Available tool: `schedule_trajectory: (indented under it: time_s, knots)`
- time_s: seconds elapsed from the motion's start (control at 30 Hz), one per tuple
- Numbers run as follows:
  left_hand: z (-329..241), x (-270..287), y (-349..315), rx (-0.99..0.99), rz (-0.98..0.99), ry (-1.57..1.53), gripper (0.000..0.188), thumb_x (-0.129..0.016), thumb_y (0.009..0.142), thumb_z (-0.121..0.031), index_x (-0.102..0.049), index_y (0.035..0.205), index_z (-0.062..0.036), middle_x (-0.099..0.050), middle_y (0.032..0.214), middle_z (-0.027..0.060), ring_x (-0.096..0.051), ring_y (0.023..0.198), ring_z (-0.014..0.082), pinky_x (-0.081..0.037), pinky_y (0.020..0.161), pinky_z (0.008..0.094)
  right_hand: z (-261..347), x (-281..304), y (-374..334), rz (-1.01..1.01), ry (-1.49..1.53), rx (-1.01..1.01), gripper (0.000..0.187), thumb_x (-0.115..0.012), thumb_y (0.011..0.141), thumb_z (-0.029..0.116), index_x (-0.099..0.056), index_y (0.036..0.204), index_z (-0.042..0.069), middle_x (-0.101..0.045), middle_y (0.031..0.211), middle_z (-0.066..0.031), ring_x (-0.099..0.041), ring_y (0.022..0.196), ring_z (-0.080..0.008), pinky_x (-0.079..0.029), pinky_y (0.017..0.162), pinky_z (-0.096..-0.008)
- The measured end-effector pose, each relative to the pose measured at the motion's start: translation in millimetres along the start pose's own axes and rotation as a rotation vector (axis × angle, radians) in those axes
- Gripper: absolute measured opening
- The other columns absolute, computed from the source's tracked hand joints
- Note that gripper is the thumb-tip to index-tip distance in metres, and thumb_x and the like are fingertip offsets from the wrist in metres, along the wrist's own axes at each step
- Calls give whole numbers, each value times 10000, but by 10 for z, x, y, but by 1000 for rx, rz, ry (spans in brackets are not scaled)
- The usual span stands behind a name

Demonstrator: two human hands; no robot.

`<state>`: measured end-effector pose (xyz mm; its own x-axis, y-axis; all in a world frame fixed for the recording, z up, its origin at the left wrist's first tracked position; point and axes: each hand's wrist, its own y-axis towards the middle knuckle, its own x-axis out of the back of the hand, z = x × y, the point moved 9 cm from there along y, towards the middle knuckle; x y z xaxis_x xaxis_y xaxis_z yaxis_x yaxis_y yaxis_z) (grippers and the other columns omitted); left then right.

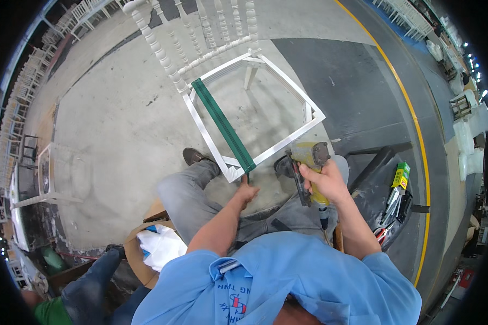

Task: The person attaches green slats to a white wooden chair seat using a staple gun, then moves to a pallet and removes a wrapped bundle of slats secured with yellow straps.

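A white wooden chair (291, 145) with a bare, open seat frame stands between my knees, its turned-spindle back on the far side. A green webbing strap (222, 123) runs over the seat frame near its left side, from the back rail to the front rail. At the front rail my left hand (247, 195) is closed on the near end of the strap, which hangs over the edge; its fingertips are partly hidden. My right hand (331, 183) grips a yellow and black pneumatic staple gun (310, 154), held beside the frame's front right corner, apart from the strap.
A hose fitting (324, 222) hangs from the staple gun's handle. To my right, a black padded surface (371, 173) carries scissors, tools and a green box (400, 175). An open cardboard box (134, 250) with white material stands at my left, near another person's leg (95, 279).
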<state>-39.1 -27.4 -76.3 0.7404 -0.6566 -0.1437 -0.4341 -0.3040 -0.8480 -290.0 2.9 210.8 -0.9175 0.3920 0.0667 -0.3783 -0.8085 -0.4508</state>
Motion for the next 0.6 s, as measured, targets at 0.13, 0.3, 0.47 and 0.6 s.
schedule_trajectory:
  time_s: [0.13, 0.3, 0.47, 0.6]
  knots:
    - [-681, -204, 526, -195, -97, -371, 966, -720, 926, -248, -93, 1657, -180, -573, 1465, 150, -629, 1161, 244, -513, 900, 408, -113, -19, -68, 39, -2, 10, 313, -756, 967, 307, -662, 1039, 17, -638, 795, 3, -589, 605, -80, -471, 509, -253]
    - [-612, -155, 334, -172, -239, 117, 430, -733, 937, -242, -670, 1325, -68, -691, 1274, 126, -654, 1099, 221, -497, 911, 387, -180, -103, -73, 102, -23, 5, 325, -750, 972, 318, -649, 1050, 20, -638, 802, 1, -587, 603, -80, -469, 503, -250]
    - [-1146, -267, -402, -568, -142, 339, 305, -724, 950, -277, -757, 1039, 12, -731, 985, 75, -627, 863, 158, -495, 791, 337, -263, -153, 54, 80, -84, -58, 325, -739, 978, 304, -633, 1078, 14, -638, 805, -7, -582, 592, -85, -464, 494, -257]
    - [-1466, 127, -414, -564, -98, -77, 335, -633, 1021, -286, -729, 1055, 33, -735, 891, 64, -637, 792, 132, -501, 741, 296, -297, -507, 292, 163, -120, -105, 326, -737, 976, 297, -633, 1084, 7, -638, 805, -14, -577, 579, -95, -467, 490, -269]
